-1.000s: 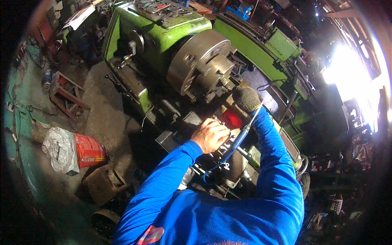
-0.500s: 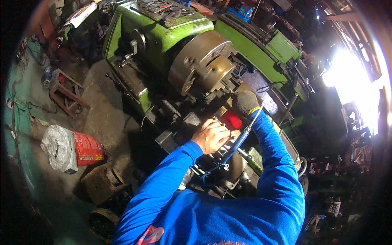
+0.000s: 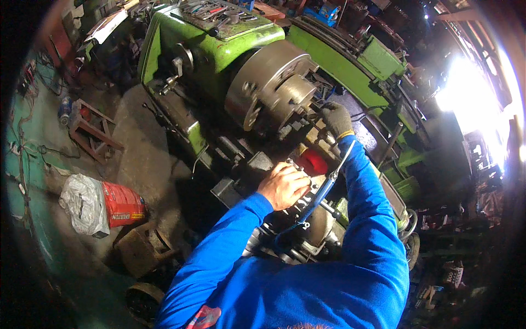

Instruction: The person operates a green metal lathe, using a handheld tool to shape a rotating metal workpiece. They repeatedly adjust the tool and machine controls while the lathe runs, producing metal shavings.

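Observation:
A green lathe carries a large steel chuck [image 3: 268, 68] with a metal cylinder [image 3: 296, 91] held in it. My left hand [image 3: 285, 186], bare, curls over the metal parts of the lathe carriage [image 3: 304, 204]; whatever its fingers grip is hidden beneath them. In a grey glove with a yellow cuff, my right hand [image 3: 336, 120] reaches to the right of the cylinder's near end, close to small metal blocks [image 3: 315, 134]. Its fingertips are too unclear to show a grip. A red rounded object [image 3: 314, 163] lies between my hands. Under my right forearm runs a blue tube-like piece [image 3: 323, 192].
Several hand tools [image 3: 216, 12] lie on the green headstock [image 3: 241, 35]. Left on the floor are a small wooden stool [image 3: 93, 129], a white-and-red sack [image 3: 123, 204] and a brown block [image 3: 143, 247]. A lathe handle [image 3: 178, 64] juts from the headstock. Bright light enters at right.
My gloved right hand has moved forward, away from me, uncovering the metal blocks beside the red object. My left hand stays on the carriage. The whole view has shifted slightly.

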Demonstrator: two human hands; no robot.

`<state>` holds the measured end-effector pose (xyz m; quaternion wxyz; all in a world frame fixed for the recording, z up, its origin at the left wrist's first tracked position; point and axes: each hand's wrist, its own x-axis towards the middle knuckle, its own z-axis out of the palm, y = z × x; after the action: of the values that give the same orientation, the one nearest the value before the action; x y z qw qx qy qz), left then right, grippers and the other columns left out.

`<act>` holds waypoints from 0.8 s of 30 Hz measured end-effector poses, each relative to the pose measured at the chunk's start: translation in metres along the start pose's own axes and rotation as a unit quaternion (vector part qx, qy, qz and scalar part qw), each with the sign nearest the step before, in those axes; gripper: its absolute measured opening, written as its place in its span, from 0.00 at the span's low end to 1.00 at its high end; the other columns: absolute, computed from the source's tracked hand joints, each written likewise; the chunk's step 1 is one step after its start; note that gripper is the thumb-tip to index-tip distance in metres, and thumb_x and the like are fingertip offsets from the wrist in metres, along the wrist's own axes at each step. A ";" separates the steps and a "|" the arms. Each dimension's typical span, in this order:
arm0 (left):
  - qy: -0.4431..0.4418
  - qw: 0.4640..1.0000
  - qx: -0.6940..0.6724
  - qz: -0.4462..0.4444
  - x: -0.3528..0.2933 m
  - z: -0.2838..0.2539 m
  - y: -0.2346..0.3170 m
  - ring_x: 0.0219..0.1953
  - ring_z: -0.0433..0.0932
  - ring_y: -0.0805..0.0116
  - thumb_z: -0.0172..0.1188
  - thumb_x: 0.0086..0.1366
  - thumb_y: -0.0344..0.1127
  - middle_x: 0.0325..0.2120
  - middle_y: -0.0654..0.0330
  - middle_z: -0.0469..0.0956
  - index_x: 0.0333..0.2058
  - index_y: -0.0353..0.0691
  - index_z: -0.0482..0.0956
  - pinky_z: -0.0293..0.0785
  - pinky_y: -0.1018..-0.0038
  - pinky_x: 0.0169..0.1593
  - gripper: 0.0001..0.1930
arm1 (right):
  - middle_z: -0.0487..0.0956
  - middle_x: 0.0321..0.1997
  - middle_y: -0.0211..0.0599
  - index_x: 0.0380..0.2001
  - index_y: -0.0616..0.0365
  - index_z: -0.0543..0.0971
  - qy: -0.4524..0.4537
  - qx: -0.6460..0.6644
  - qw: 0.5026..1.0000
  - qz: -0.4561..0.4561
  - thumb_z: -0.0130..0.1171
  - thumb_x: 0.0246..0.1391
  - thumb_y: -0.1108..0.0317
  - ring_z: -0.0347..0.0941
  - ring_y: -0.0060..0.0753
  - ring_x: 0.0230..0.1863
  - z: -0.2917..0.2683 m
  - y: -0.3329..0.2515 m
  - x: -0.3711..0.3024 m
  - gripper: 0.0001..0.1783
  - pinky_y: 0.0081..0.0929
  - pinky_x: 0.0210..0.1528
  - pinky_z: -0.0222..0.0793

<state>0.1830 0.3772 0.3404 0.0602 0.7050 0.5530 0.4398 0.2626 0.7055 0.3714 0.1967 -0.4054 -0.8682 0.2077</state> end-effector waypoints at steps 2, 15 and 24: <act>0.014 1.000 -0.005 0.008 0.001 0.002 -0.001 0.49 0.82 0.58 0.65 0.69 0.39 0.40 0.60 0.86 0.41 0.46 0.85 0.69 0.56 0.64 0.06 | 0.86 0.30 0.45 0.42 0.58 0.87 -0.022 0.110 0.992 0.050 0.60 0.63 0.62 0.87 0.38 0.33 -0.008 0.011 0.022 0.13 0.42 0.39 0.80; 0.000 1.000 -0.006 -0.004 0.001 -0.004 0.003 0.50 0.82 0.56 0.68 0.66 0.36 0.41 0.58 0.85 0.39 0.44 0.85 0.71 0.55 0.63 0.06 | 0.88 0.35 0.52 0.38 0.57 0.88 -0.016 -0.221 0.967 -0.128 0.64 0.59 0.54 0.85 0.61 0.36 -0.016 -0.025 -0.017 0.17 0.53 0.43 0.80; 0.076 0.997 0.013 -0.011 -0.003 -0.007 0.006 0.53 0.81 0.59 0.68 0.66 0.38 0.46 0.61 0.86 0.43 0.47 0.87 0.66 0.53 0.67 0.08 | 0.86 0.27 0.39 0.38 0.51 0.89 -0.086 -0.149 0.973 -0.156 0.65 0.55 0.69 0.84 0.42 0.28 0.012 0.101 0.075 0.08 0.39 0.30 0.79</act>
<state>0.1826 0.3690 0.3467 0.0138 0.6644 0.5694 0.4840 0.2749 0.8208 0.3224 0.0890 -0.2700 -0.9556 0.0770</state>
